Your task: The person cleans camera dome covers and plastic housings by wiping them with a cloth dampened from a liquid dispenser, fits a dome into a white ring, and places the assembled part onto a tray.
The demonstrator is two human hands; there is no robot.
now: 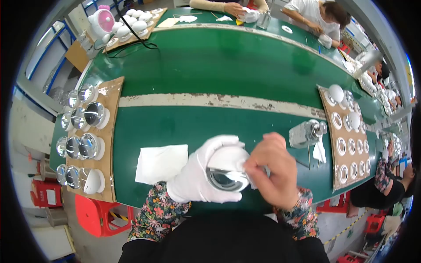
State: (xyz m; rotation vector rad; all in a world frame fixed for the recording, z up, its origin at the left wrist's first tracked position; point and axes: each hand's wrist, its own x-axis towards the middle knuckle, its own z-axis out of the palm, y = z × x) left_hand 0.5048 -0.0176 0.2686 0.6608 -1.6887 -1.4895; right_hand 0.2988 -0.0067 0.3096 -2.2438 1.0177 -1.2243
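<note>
My left hand (199, 175), in a white glove, wraps around a ball-shaped piece (226, 178) with a white upper part and a shiny mirrored lower part. My bare right hand (275, 171) is closed in a pinch at the right edge of that piece. Whatever its fingertips hold, if anything, is hidden; a bit of white shows below them. Left of the gloved hand a folded white cloth (161, 163) lies flat on the green table. To the right stands a clear glass bottle (304, 134) with a metal top, beside a crumpled white tissue (319, 151).
A cardboard sheet (112, 131) at left carries rows of mirrored domes (89, 146). Another cardboard sheet (329, 111) at right bears white rings (342, 147) and a few white balls (336, 94). A pink-and-white fan (103, 20) stands at back left. Co-workers sit across the table and at right.
</note>
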